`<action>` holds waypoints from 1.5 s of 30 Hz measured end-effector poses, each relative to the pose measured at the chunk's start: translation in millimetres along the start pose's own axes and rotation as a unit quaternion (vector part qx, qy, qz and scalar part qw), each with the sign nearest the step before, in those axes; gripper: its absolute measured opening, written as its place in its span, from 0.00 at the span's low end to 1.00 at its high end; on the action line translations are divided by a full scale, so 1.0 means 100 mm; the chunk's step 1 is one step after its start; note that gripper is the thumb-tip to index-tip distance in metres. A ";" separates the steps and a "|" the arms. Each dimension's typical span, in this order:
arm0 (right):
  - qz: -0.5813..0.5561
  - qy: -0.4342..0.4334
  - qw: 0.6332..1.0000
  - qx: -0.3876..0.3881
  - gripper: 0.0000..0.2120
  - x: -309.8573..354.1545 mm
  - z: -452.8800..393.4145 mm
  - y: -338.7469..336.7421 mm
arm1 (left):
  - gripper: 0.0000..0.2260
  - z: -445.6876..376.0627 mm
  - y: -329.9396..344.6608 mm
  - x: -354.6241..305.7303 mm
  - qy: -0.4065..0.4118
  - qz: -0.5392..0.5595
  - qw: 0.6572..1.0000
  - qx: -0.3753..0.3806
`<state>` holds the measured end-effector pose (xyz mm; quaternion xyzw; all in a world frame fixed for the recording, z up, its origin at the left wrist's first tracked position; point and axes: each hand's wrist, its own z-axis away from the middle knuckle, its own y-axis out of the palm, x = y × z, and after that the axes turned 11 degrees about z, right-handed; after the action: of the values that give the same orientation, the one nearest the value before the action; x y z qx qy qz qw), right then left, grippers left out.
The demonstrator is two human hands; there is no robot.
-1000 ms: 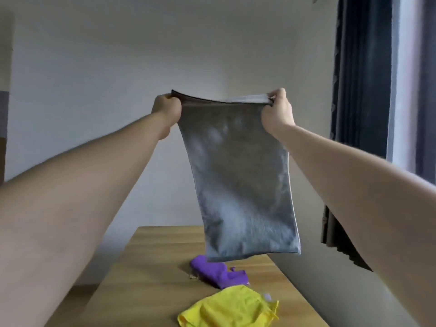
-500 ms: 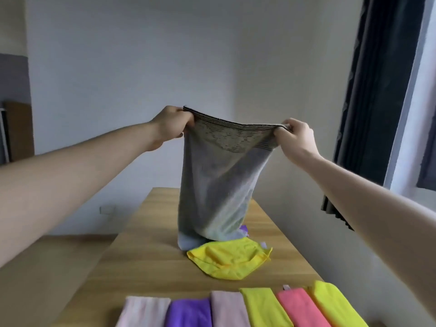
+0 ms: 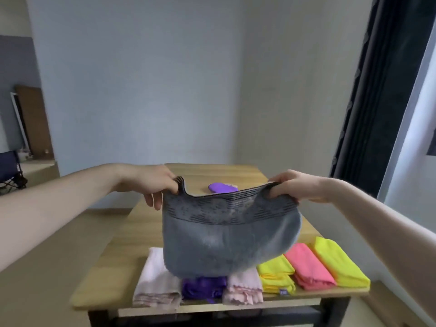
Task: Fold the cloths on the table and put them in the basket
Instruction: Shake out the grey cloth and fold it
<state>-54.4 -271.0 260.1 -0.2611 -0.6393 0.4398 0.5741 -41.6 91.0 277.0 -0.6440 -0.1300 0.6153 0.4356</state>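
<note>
Grey cloth (image 3: 226,234): centre frame, held above the table (image 3: 113,251), sagging toward the folded row (image 3: 306,267) at lower frame.
Left hand (image 3: 153,182): pinching the top left corner.
Right hand (image 3: 295,185): pinching the top right corner.
Step, judged: lowering to fold.
Technique: keep the top edge taut and level; lay it on bare wood clear of the row before folding.
Basket: not in view.

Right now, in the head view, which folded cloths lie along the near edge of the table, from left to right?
Pale pink cloth → purple cloth → pink ruffled cloth → yellow cloth → coral pink cloth → yellow cloth at the right end.
</note>
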 end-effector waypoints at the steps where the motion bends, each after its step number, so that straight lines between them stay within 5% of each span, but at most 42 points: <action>1: 0.014 0.009 0.999 0.039 0.05 -0.06 0.00 0.08 | 0.10 -0.04 0.08 0.10 -0.008 -0.018 1.000 0.021; 5: 0.065 0.053 0.986 0.147 0.06 -0.37 -0.10 0.39 | 0.10 -0.24 0.39 0.48 -0.028 -0.057 0.995 0.082; 9: 0.095 0.095 0.977 0.163 0.08 -0.64 -0.28 0.55 | 0.08 -0.48 0.51 0.77 -0.031 -0.034 0.994 0.102; 15: 0.077 0.108 0.991 -0.002 0.14 -0.86 -0.69 0.45 | 0.13 -0.98 0.32 0.94 -0.035 0.125 0.992 0.003; 20: 0.004 0.127 0.987 -0.094 0.18 -0.90 -1.18 0.35 | 0.12 -1.50 0.25 1.12 -0.052 0.299 0.949 -0.089; 27: -0.026 0.194 0.966 -0.167 0.39 -1.06 -2.05 0.33 | 0.15 -2.30 0.33 1.45 -0.067 0.326 0.923 -0.194; 45: 0.042 0.244 0.950 -0.189 0.10 -1.78 -3.10 1.31 | 0.20 -3.34 0.94 2.14 -0.168 0.158 0.949 -0.217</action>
<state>258.4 -276.3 43.3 -0.4906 -0.5399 0.2578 0.6336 271.0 52.9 18.1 -0.6227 -0.2288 0.7322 0.1544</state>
